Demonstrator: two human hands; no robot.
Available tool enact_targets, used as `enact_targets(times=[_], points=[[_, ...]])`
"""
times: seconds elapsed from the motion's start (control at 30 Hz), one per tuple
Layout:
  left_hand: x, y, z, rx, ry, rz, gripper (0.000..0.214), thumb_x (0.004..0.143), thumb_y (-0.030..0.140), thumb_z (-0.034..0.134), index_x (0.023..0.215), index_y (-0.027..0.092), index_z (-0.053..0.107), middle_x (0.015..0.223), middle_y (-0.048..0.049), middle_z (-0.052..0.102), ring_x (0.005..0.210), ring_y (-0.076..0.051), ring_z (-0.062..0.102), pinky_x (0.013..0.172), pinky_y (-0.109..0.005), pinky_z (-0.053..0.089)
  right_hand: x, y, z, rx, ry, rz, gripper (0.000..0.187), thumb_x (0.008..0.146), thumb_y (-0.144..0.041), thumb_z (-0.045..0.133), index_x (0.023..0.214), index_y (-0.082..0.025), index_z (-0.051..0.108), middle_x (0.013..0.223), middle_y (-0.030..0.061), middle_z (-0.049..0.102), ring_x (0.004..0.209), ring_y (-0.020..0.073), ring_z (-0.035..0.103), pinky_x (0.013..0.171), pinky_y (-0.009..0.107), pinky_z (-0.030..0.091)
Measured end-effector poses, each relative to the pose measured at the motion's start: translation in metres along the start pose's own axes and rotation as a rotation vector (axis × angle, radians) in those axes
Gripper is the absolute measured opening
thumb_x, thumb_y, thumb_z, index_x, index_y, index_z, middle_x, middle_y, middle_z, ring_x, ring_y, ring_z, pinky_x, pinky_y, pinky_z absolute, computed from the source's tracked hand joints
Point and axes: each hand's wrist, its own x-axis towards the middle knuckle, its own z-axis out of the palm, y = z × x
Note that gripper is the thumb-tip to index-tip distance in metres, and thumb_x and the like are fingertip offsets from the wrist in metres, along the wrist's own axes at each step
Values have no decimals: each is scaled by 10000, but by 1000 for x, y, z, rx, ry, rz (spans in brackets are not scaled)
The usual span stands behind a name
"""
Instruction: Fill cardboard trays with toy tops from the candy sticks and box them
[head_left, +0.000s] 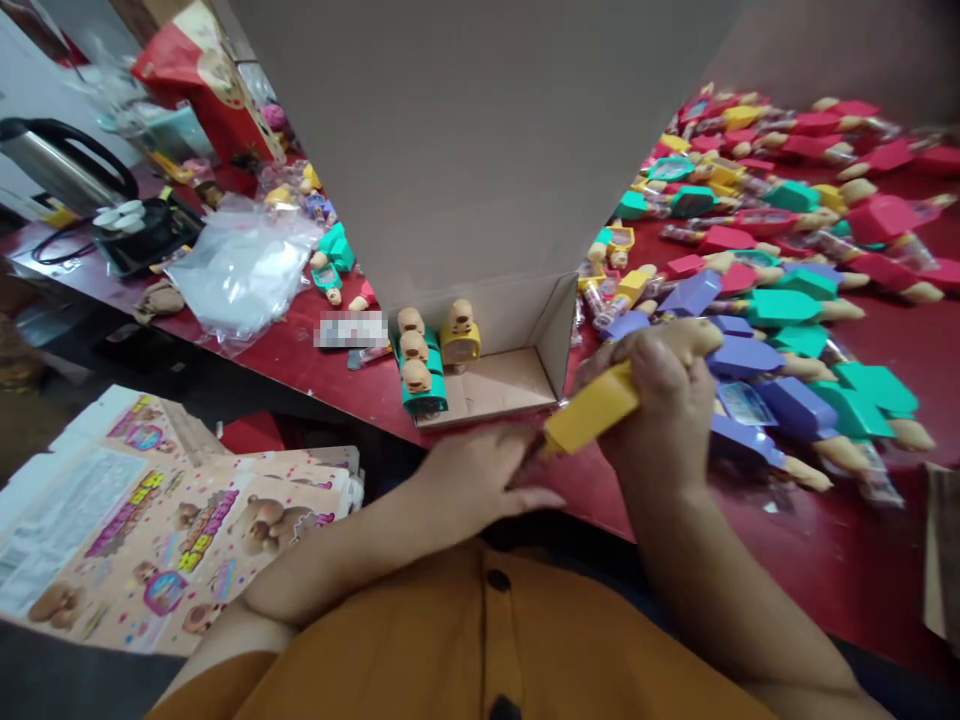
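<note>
My right hand [664, 410] is wrapped round a yellow bear-headed toy [596, 408], its tan head poking out above the fingers. At the toy's lower end, my left hand [480, 475] closes its fingers about a clear, dark-looking tip, blurred and partly hidden; the thumb sticks out. Just beyond the hands, an open cardboard box [517, 385] stands with its tall flap [480, 150] raised. Inside, at its left end, several green bear-headed toys [424, 385] are stacked in a row, with a yellow bear-headed toy [460, 340] beside them.
Many red, green, purple and yellow toys [795, 300] cover the red table [847, 560] on the right. Plastic bags [240, 265], a kettle [64, 165] and a red bag [199, 75] are at left. Flattened printed cartons [165, 530] lie stacked at lower left.
</note>
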Motion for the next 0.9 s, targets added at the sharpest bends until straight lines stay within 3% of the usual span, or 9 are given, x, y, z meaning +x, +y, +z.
enact_targets(times=[0.07,0.13,0.3,0.4,0.53,0.63,0.73,0.8,0.9], points=[[5,-12,-32,170,211,-5,222,944,334,433,1007,189,589,943,-13,679,896,-143,641,799,-263,525,10,27,19,-6,210,-171,291,782,-462,564,718,-223,412,611,-34,449,494,118,439,496,274,395],[12,-29,-51,262,311,-2,228,938,224,424,1098,161,574,1112,-69,643,1116,-185,561,993,-344,440,15,51,36,-90,284,-307,275,809,-473,530,770,-225,416,681,-20,454,556,125,476,553,289,434],[21,-67,-44,358,39,-2,385,954,198,324,1298,82,453,1367,-137,474,1350,-253,330,1092,-423,347,14,85,60,-427,-65,-480,201,806,-390,537,812,-220,430,663,-15,468,559,137,474,528,285,409],[20,-72,-34,393,24,2,417,945,165,306,1325,29,409,1391,-174,434,1345,-266,333,1105,-423,332,12,96,68,-527,-164,-540,204,815,-371,516,907,-214,425,721,9,490,602,159,471,545,300,391],[21,-73,-34,390,44,37,451,939,177,310,1375,68,344,1400,-190,416,1341,-274,342,1087,-454,356,11,105,69,-667,-208,-670,248,823,-382,474,967,-193,403,847,75,502,755,216,463,676,379,415],[22,-78,-34,375,97,54,473,938,205,349,1403,130,308,1393,-177,429,1333,-274,359,1068,-469,381,25,97,41,-702,-231,-729,252,837,-315,451,1042,-189,378,929,85,477,840,216,466,733,374,427],[21,-79,-32,304,124,27,447,938,230,387,1376,149,350,1390,-160,438,1325,-263,377,1066,-466,393,59,79,-14,-895,-39,-793,318,804,-159,413,1120,-192,429,1018,107,480,990,243,460,856,419,401],[16,-70,-31,239,226,-36,371,925,224,433,1288,152,449,1387,-155,440,1320,-258,385,1063,-455,400,89,73,-52,-1240,-44,-574,433,746,-70,420,1151,-193,513,1171,142,467,1114,296,411,915,494,355],[2,-45,-26,162,539,-99,235,873,126,496,1091,180,564,1360,-127,461,1309,-256,398,1063,-461,393,125,74,-90,-1463,-303,-260,358,713,-46,474,1002,-180,638,1270,160,473,1159,374,399,877,585,356]])
